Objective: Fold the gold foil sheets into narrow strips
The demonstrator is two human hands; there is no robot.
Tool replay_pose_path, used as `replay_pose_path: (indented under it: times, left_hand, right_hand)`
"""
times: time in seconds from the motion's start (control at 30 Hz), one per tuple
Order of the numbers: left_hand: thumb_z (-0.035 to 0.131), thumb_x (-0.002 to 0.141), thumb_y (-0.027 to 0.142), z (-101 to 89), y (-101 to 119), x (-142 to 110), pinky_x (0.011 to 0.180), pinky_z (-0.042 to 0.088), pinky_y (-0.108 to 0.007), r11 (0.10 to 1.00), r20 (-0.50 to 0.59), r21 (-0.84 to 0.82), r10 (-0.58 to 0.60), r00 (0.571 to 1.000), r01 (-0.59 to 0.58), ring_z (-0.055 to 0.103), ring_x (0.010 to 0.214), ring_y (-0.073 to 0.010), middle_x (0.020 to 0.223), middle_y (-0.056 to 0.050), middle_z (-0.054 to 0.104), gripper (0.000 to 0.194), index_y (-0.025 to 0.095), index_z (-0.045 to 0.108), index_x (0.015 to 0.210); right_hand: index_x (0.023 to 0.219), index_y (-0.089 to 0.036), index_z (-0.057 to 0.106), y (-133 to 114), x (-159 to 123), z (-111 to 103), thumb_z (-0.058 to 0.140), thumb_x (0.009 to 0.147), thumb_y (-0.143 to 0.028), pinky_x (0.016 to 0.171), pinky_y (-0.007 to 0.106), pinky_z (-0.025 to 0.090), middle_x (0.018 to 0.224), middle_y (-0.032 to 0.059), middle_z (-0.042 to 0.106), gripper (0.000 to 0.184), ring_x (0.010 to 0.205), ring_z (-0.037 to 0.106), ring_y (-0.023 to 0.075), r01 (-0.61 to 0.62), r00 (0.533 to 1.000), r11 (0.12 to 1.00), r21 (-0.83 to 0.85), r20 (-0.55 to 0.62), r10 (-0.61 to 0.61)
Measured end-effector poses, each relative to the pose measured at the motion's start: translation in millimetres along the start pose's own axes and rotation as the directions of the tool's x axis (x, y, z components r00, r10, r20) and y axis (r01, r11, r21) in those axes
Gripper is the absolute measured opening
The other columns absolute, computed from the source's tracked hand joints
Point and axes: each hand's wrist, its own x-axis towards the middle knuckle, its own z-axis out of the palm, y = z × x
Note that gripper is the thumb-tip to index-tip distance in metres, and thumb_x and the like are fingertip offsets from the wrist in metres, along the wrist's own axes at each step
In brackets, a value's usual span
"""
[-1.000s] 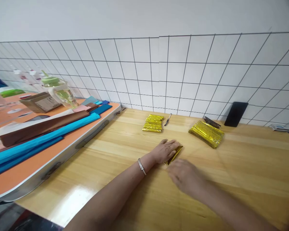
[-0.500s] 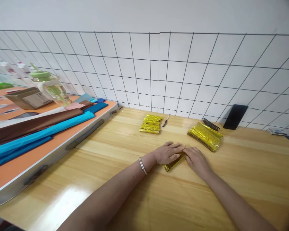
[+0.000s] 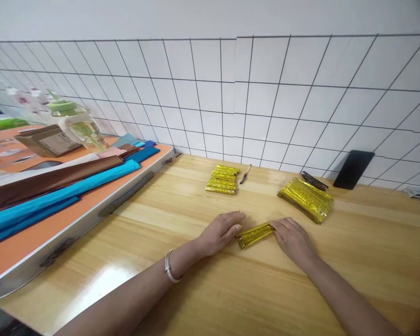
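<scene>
A folded strip of shiny gold foil [image 3: 255, 234] lies slantwise on the wooden table in front of me. Its right end is under the fingers of my right hand [image 3: 294, 241], which are closed on it; the fingertips are partly hidden. My left hand [image 3: 221, 233], with a silver bangle on the wrist, rests at the strip's left end with its fingers stretched out. Whether its thumb touches the foil I cannot tell. Beyond the hands are a stack of gold foil sheets [image 3: 306, 199] at the right and a row of narrow folded gold foil strips [image 3: 222, 179] at the left.
A pen [image 3: 245, 174] lies beside the folded strips. Behind the stack are a dark stapler-like object [image 3: 314, 181] and a black phone [image 3: 353, 169] leaning on the tiled wall. On the orange surface at left are folded cloths [image 3: 101, 184], a cardboard box [image 3: 49, 140] and a green-lidded bottle [image 3: 79, 123].
My left hand has slid left off the foil strip, uncovering it. My right hand stays at its right end. The view has shifted slightly.
</scene>
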Motion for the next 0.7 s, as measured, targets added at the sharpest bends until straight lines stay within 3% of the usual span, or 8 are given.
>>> replay_pose_path:
  times: [0.1,0.2,0.5,0.7]
  left_hand:
    - [0.036,0.092,0.040,-5.4,5,-27,0.101,0.036,-0.036,0.997,0.073,0.079,0.016,0.997,-0.022,0.046,0.118,-0.0182,0.128,-0.004,0.053,0.041,0.024,0.042,0.129]
    - [0.043,0.088,0.040,-0.6,10,-37,0.099,0.036,-0.038,0.988,0.089,0.152,0.009,0.996,-0.022,0.047,0.116,-0.0207,0.127,-0.005,0.053,0.046,0.023,0.040,0.131]
    - [0.039,0.090,0.040,12.1,21,-37,0.100,0.029,-0.039,0.954,0.121,0.293,0.032,0.992,-0.067,0.036,0.127,-0.0210,0.137,-0.005,0.043,0.045,0.022,0.038,0.132]
    - [0.041,0.090,0.037,6.6,15,-24,0.099,0.029,-0.040,0.931,0.070,0.359,0.043,0.997,-0.065,0.038,0.123,-0.0219,0.131,-0.006,0.049,0.037,0.022,0.046,0.124]
  right_hand:
    - [0.108,-0.017,0.061,0,-1,1,0.043,0.089,-0.016,0.080,0.033,0.044,0.090,0.0074,0.065,0.026,0.088,0.055,0.0196,0.007,1.000,1.000,-0.026,0.013,-0.006]
    - [0.107,-0.017,0.061,-3,-2,0,0.042,0.089,-0.015,0.080,0.033,0.043,0.089,0.0074,0.064,0.026,0.088,0.055,0.0197,0.016,1.000,0.999,-0.048,0.026,-0.014]
    - [0.103,-0.019,0.063,-3,-4,-6,0.044,0.088,-0.015,0.079,0.032,0.043,0.094,0.0076,0.063,0.024,0.092,0.053,0.0197,0.098,0.990,0.994,-0.041,0.109,-0.093]
    - [0.103,-0.018,0.063,0,-5,-6,0.046,0.088,-0.015,0.079,0.034,0.045,0.096,0.0081,0.062,0.023,0.093,0.052,0.0204,0.124,0.985,0.992,-0.027,0.127,-0.119]
